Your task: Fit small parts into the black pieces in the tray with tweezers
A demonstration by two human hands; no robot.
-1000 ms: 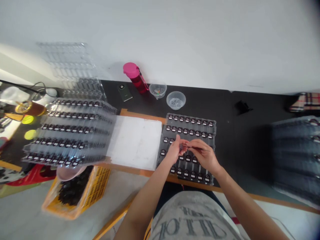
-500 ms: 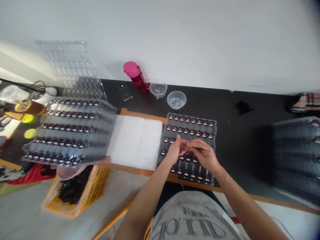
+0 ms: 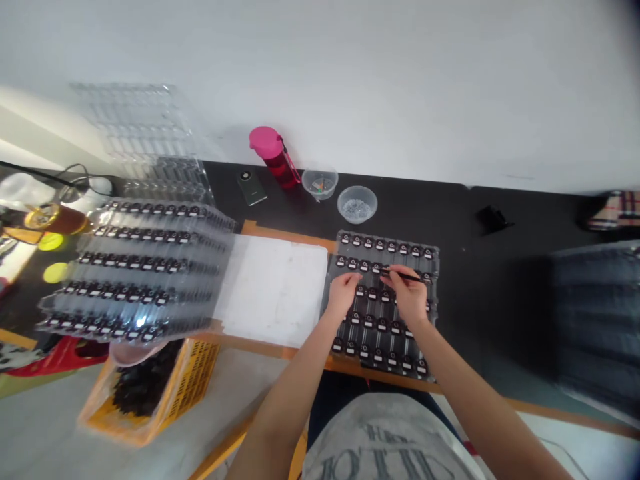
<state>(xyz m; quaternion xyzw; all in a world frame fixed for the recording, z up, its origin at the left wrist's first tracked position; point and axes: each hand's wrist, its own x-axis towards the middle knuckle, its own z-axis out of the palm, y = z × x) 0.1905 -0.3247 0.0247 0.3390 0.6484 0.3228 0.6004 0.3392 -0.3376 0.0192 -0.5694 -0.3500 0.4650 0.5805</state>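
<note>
My right hand [image 3: 411, 293] grips thin dark tweezers [image 3: 407, 274] above the second row of a clear plastic tray [image 3: 434, 263]. The tweezers' tip points left, near a small black part with a white label [image 3: 377, 268]. Rows of these parts fill much of the tray. Over its left side, my left hand [image 3: 344, 293] is closed, thumb and fingertips together; whatever they pinch is too small to make out. Both hands hide some of the parts beneath them.
Behind the tray stand a bowl of tiny clear pieces [image 3: 357, 205], another small bowl [image 3: 320, 183], a pink bottle [image 3: 275, 157] and a phone [image 3: 251, 189]. A white sheet [image 3: 274, 290] and stacked filled trays [image 3: 135, 267] lie left. More trays [image 3: 597, 327] stand right.
My hands, close together before over the tray's middle, have parted. The right hand with the tweezers has moved up to the second row; the left has shifted slightly left.
</note>
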